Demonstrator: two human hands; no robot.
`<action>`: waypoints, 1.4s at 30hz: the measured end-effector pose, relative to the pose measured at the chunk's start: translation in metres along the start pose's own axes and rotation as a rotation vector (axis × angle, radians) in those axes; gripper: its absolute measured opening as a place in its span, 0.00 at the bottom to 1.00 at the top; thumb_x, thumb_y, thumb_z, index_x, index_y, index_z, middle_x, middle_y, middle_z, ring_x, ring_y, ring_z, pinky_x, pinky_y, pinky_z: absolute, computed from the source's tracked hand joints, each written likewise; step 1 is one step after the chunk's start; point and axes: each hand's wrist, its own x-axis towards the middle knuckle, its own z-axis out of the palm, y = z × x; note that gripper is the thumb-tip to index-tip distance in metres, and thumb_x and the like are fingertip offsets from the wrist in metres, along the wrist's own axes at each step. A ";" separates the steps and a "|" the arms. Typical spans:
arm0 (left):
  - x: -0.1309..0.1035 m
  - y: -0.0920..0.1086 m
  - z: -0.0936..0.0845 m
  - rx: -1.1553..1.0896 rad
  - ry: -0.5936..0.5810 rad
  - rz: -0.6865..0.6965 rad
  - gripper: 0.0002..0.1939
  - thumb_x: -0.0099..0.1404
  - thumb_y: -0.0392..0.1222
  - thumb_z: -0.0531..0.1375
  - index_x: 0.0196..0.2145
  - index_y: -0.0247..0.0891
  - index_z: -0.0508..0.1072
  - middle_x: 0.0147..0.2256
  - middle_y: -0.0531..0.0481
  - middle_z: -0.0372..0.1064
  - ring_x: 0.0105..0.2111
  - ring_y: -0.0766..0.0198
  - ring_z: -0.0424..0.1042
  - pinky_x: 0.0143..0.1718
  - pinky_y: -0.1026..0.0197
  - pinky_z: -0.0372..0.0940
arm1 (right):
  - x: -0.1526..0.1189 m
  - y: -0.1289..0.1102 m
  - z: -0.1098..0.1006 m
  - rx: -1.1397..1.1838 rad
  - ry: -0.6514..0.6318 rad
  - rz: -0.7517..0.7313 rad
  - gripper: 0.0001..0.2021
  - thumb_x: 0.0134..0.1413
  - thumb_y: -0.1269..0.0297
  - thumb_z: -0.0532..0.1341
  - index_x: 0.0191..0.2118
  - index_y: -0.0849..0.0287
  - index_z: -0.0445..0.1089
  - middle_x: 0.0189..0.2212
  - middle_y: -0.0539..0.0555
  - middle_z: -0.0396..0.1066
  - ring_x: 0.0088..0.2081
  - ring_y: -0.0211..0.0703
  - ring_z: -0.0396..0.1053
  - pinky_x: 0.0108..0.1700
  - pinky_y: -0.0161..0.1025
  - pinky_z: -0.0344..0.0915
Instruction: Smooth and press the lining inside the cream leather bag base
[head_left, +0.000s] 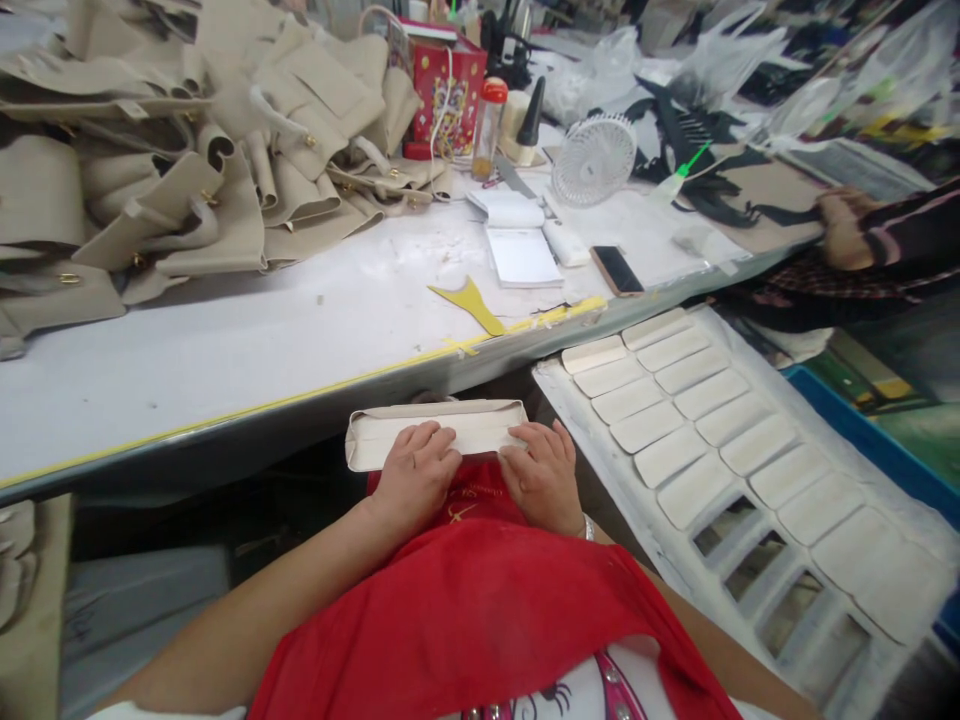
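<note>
A long, cream-coloured piece with raised, folded edges lies across my lap, just in front of the table. My left hand presses its fingers on the middle of the piece, along the near edge. At the right end, my right hand grips the near corner, fingers curled over it. Both hands rest above a red apron. To the right, a white board carries rows of flat cream pieces, with several rectangular openings toward its near end.
Beige leather parts are heaped at the table's left. Near its edge lie a yellow tool, a notepad and a phone. Behind stands a small fan. Another person's arm is at the right.
</note>
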 end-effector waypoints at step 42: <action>0.035 -0.024 -0.014 -0.213 -0.460 -0.184 0.09 0.61 0.36 0.51 0.30 0.36 0.71 0.33 0.41 0.73 0.35 0.50 0.71 0.34 0.52 0.61 | 0.034 -0.046 0.002 1.324 -0.580 1.439 0.14 0.60 0.62 0.52 0.29 0.63 0.69 0.22 0.51 0.70 0.17 0.29 0.62 0.19 0.28 0.52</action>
